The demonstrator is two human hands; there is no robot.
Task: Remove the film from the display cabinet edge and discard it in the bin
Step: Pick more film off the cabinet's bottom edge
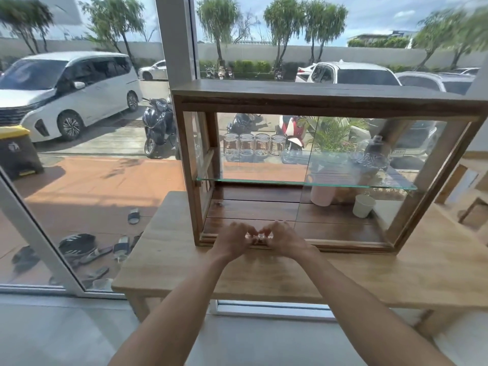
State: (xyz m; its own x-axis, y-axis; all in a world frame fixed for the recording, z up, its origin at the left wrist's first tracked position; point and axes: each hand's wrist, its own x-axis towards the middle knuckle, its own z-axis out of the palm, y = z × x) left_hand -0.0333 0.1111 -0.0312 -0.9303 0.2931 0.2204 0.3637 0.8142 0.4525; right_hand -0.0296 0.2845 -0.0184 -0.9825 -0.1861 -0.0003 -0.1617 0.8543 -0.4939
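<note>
A wood-framed glass display cabinet (327,100) stands on a light wooden table (396,276) by the window. My left hand (233,240) and my right hand (284,239) meet at the cabinet's lower front edge, fingertips almost touching. Between the fingertips shows a small piece of clear film (258,235), pinched by both hands right at the bottom rail. How much film lies along the edge I cannot tell.
Inside, a glass shelf (264,181) carries several upturned glasses (254,147); a white cup (364,206) and a pale jug (322,194) stand on the cabinet floor. Wooden furniture (472,196) crowds the right. Outside the window stands a yellow-lidded bin (15,151).
</note>
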